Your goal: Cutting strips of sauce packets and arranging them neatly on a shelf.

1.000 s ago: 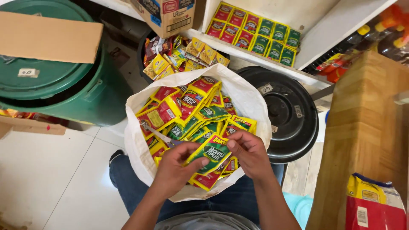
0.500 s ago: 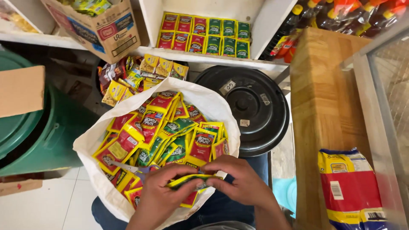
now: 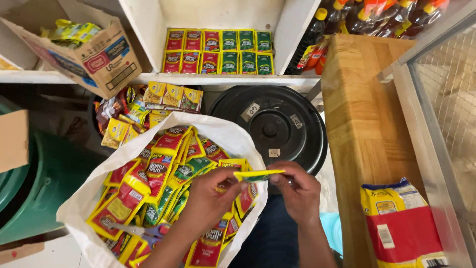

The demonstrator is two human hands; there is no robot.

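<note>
Both hands meet over the near right rim of the white sack, which stands open on the person's lap and serves as the landmark here. The left hand and the right hand share one flat yellow-and-green sachet, held edge-on and roughly level just above the sack's right rim; the left grip pinches its left end between thumb and fingertips, the right grip pinches its right end the same way, both closed tightly on it with the remaining fingers curled in. Inside the sack lies a loose heap of red, yellow and green sachets, many overlapping and tilted. Near the sack's lower edge a pair of scissors rests on the packets. Just behind the sack, a dark bin holds more yellow packets. Beyond and above the sack, a white shelf carries neat rows of red sachets and green sachets standing side by side. Up and to the left of the sack, a tilted cardboard box sits on the shelf edge. Left of the sack stands a green drum. Right of the sack lies a round black lid, and farther right a wooden desk bears a yellow-and-red bag at its near end.
</note>
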